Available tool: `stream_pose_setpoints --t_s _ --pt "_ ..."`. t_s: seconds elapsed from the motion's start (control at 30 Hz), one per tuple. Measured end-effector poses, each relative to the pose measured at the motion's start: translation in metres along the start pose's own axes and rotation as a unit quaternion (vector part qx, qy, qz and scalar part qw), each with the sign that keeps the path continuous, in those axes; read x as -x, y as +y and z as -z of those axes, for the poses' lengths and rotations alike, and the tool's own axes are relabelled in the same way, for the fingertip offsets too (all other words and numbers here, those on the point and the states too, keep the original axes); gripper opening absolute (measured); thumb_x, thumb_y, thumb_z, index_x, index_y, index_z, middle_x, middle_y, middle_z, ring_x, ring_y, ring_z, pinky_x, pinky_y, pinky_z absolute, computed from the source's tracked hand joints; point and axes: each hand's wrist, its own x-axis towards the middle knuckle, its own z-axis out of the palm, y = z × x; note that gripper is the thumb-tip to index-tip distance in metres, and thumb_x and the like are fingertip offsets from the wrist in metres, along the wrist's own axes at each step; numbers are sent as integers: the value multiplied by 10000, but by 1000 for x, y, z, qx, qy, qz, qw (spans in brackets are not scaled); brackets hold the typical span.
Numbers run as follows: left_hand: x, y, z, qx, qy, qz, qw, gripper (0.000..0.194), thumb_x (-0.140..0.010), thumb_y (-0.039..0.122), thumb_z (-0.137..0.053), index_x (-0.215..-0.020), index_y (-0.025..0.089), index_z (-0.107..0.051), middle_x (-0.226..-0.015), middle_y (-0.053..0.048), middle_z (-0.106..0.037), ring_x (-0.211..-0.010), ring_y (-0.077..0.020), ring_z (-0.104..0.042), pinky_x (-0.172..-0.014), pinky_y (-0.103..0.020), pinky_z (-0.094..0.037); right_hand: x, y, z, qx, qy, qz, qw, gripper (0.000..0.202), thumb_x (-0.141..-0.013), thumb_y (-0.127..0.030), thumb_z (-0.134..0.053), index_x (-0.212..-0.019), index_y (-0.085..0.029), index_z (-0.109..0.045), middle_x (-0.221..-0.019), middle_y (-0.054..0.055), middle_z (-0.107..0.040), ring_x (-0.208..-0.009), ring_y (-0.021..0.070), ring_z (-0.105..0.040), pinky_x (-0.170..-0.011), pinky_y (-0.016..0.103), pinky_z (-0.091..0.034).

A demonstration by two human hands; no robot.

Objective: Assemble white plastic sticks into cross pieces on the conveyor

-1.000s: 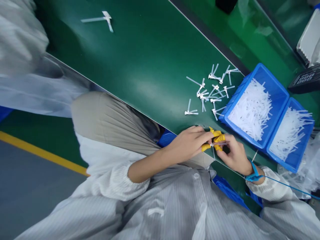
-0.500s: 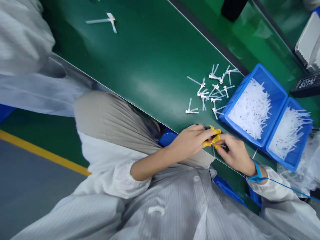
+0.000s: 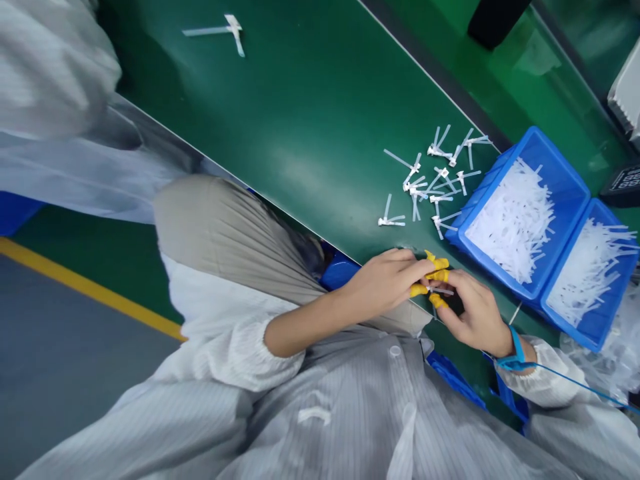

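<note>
My left hand and my right hand meet at the near edge of the green belt. Both wear yellow finger cots on the fingertips. Between those fingertips they pinch a small white plastic piece with a thin tube sticking out. A blue strap with a cord circles my right wrist. Just beyond my hands, a loose pile of white T-shaped parts lies on the belt.
Two blue bins full of thin white tubes stand right of the pile. One lone white part lies far along the belt. Another person's white sleeve fills the upper left. A dark keypad device sits at the right edge.
My hands stay together on the small piece; my right thumb has slid a little lower and the fingers have shifted their hold. The view has drifted slightly.
</note>
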Motion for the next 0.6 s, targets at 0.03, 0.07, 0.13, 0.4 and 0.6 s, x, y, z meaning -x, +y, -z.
stream_pose_setpoints --t_s 0.03,0.07,0.13,0.4,0.6 --pt "0 0 0 3 2 -2 1000 409 -1145 333 -601 -1547 259 -631 -1079 -71 -745 -1037 -238 -705 -924 -344 -578 1 1 -1 0 7 -2 1000 460 -994 -163 -652 -1432 -277 -564 -1208 115 -750 -1078 307 -746 -923 460 -659" --pt "0 0 0 6 3 -4 1000 417 -1144 331 -605 -1554 259 -625 -1089 -72 -750 -1047 -238 -707 -935 -347 -581 1 1 -2 -2 12 -2 1000 465 -993 -160 -649 -1435 -277 -565 -1229 120 -745 -1100 308 -746 -934 459 -660" --pt "0 1 1 6 7 -5 1000 413 -1144 326 -609 -1548 249 -627 -1091 -73 -759 -1048 -237 -711 -945 -350 -585 0 2 -4 -12 15 0 1000 428 -1006 -135 -631 -1404 -282 -577 -1190 107 -748 -1068 292 -751 -919 441 -661" --pt "0 5 2 17 3 -1 1000 428 -1122 252 -637 -1550 250 -619 -1060 -49 -779 -1036 -222 -728 -944 -332 -587 -6 -6 -1 -22 13 3 1000 273 -1060 -96 -595 -1251 -291 -615 -981 44 -741 -870 240 -722 -804 386 -643" --pt "1 5 2 27 10 -2 1000 399 -1112 188 -605 -1504 244 -647 -1036 -47 -783 -1003 -221 -727 -930 -332 -594 -11 -11 5 -24 -26 -4 999 208 -1070 -95 -560 -1136 -279 -628 -931 43 -729 -852 233 -712 -765 365 -616"
